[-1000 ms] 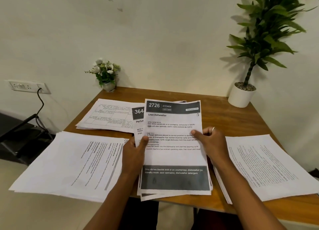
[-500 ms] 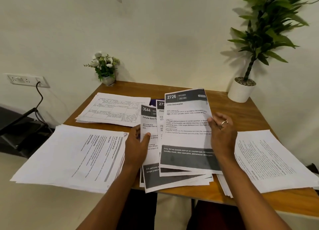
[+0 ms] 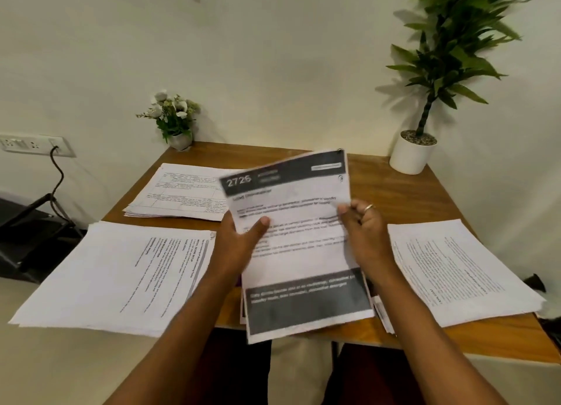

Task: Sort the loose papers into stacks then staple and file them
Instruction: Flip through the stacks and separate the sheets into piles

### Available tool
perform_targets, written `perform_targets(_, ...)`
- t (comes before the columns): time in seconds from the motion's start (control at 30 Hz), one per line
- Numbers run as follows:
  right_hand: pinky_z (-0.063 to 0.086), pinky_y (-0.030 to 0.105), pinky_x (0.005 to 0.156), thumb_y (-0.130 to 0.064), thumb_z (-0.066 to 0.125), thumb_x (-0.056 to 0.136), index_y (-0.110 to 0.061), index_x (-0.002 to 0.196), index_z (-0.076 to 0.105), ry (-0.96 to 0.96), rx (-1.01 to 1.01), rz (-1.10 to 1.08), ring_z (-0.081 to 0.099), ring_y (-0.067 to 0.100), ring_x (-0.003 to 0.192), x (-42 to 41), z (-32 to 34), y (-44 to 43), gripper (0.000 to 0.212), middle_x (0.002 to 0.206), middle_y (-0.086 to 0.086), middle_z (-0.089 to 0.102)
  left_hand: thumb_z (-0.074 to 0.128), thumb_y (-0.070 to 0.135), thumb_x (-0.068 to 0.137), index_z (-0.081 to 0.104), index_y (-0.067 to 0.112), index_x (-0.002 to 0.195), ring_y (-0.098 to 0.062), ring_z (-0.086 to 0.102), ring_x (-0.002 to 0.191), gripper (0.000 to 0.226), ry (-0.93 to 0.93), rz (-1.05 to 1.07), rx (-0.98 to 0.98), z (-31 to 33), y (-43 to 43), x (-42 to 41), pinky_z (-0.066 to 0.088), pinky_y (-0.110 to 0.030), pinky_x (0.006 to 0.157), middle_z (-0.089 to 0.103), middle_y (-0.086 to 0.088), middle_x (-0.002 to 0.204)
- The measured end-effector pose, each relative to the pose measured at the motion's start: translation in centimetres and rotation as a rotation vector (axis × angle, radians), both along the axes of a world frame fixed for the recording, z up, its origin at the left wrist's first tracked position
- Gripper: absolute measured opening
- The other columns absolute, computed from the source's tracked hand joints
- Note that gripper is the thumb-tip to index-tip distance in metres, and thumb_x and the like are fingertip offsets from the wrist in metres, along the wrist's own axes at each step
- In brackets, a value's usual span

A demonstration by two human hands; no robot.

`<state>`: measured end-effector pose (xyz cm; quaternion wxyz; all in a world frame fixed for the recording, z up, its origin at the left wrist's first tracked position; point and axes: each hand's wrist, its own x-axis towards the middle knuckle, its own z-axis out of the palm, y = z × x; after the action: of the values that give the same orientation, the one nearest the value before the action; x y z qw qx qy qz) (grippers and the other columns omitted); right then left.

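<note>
White printed sheets with dark bands (image 3: pixel 299 252) were held over the brown wooden worktop (image 3: pixel 394 192).
Left hand (image 3: pixel 239 242) gripped their left edge; right hand (image 3: pixel 365 233) pinched the right edge.

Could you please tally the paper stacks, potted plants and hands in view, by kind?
Paper stacks lying on the table: 3 (back-left stack, left stack, right stack)
Held paper bundle: 1
Potted plants: 2 (flowering plant, leafy plant)
Hands: 2 (left hand, right hand)
Total: 8
</note>
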<state>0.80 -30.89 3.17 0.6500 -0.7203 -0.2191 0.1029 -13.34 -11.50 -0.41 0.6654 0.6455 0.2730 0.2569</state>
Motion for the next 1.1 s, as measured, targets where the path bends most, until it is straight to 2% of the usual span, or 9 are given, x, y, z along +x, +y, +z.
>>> perform_targets(0.07, 0.059, 0.031, 0.079, -0.031, 0.055, 0.104, -0.022, 0.115, 0.069, 0.045, -0.136, 0.066, 0.071, 0.010, 0.096, -0.6, -1.0, 1.0, 0.020, 0.109, -0.006, 0.075, 0.074, 0.038, 0.088, 0.063, 0.025, 0.120, -0.019, 0.078, 0.089, 0.036, 0.104, -0.032, -0.031, 0.8, 1.0, -0.6, 0.064, -0.045, 0.080, 0.077, 0.000, 0.112)
perform_targets(0.17, 0.046, 0.016, 0.072, -0.030, 0.047, 0.107, -0.023, 0.124, 0.065, -0.024, -0.420, 0.111, 0.063, 0.008, 0.102, -1.1, -3.1, 1.9, 0.025, 0.120, -0.009, 0.068, 0.067, 0.031, 0.098, 0.067, 0.021, 0.117, -0.020, 0.078, 0.085, 0.022, 0.237, 0.017, 0.018, 0.2, 2.8, -1.4, 0.062, -0.050, 0.084, 0.078, 0.000, 0.102)
perform_targets(0.3, 0.039, 0.010, 0.071, -0.028, 0.056, 0.103, -0.016, 0.113, 0.073, -0.273, -0.490, -0.169, 0.059, 0.008, 0.097, 0.0, -4.3, 1.7, 0.023, 0.118, 0.002, 0.069, 0.062, 0.028, 0.102, 0.070, 0.017, 0.109, -0.025, 0.078, 0.082, 0.015, 0.282, 0.025, 0.037, -1.6, 4.1, -2.5, 0.061, -0.055, 0.084, 0.079, -0.003, 0.096)
perform_targets(0.4, 0.048, 0.026, 0.083, -0.029, 0.065, 0.097, -0.019, 0.119, 0.071, -0.370, -0.558, -0.307, 0.056, 0.020, 0.115, 1.7, -4.1, 1.4, 0.025, 0.129, 0.006, 0.062, 0.063, 0.026, 0.101, 0.070, 0.018, 0.106, -0.025, 0.078, 0.082, 0.011, 0.245, 0.052, 0.040, -2.6, 4.0, -2.9, 0.061, -0.054, 0.084, 0.080, -0.002, 0.095)
perform_targets(0.5, 0.050, 0.045, 0.099, -0.039, 0.074, 0.090, -0.020, 0.130, 0.065, -0.372, -0.688, -0.332, 0.053, 0.027, 0.124, 3.4, -4.0, 1.3, 0.045, 0.134, 0.005, 0.060, 0.064, 0.025, 0.101, 0.069, 0.025, 0.101, -0.020, 0.078, 0.080, 0.005, 0.237, 0.073, 0.119, -2.9, 3.8, -2.7, 0.063, -0.047, 0.080, 0.079, 0.001, 0.097)
perform_targets(0.6, 0.054, 0.052, 0.097, -0.038, 0.078, 0.087, -0.020, 0.132, 0.063, -0.309, -0.626, -0.291, 0.061, 0.027, 0.119, 4.3, -3.6, 1.5, 0.051, 0.133, 0.004, 0.065, 0.063, 0.028, 0.101, 0.065, 0.032, 0.099, -0.015, 0.075, 0.080, 0.005, 0.255, 0.066, 0.221, -3.1, 3.9, -2.7, 0.062, -0.034, 0.072, 0.075, 0.008, 0.098)
perform_targets(0.73, 0.058, 0.035, 0.076, -0.030, 0.079, 0.087, -0.019, 0.126, 0.065, -0.270, -0.571, -0.263, 0.070, 0.022, 0.101, 4.9, -3.1, 1.7, 0.042, 0.122, 0.002, 0.071, 0.063, 0.028, 0.101, 0.063, 0.033, 0.102, -0.009, 0.073, 0.075, 0.005, 0.262, 0.062, 0.248, -3.3, 4.0, -2.6, 0.054, -0.020, 0.061, 0.071, 0.018, 0.092)
perform_targets(0.93, 0.050, 0.020, 0.062, -0.025, 0.079, 0.087, -0.017, 0.122, 0.067, -0.243, -0.502, -0.248, 0.070, 0.017, 0.090, 4.8, -2.8, 2.2, 0.038, 0.111, 0.000, 0.073, 0.063, 0.028, 0.101, 0.065, 0.030, 0.107, -0.008, 0.074, 0.073, 0.006, 0.260, 0.066, 0.220, -3.6, 4.3, -2.6, 0.055, -0.020, 0.059, 0.073, 0.015, 0.093)
perform_targets(1.1, 0.041, 0.012, 0.055, -0.016, 0.073, 0.092, -0.014, 0.128, 0.067, -0.206, -0.474, -0.107, 0.062, 0.004, 0.072, 4.2, -1.8, 2.4, 0.037, 0.081, -0.013, 0.062, 0.064, 0.030, 0.101, 0.066, 0.030, 0.109, -0.013, 0.076, 0.076, 0.009, 0.265, 0.070, 0.182, -3.6, 4.4, -2.6, 0.059, -0.028, 0.065, 0.076, 0.009, 0.098)
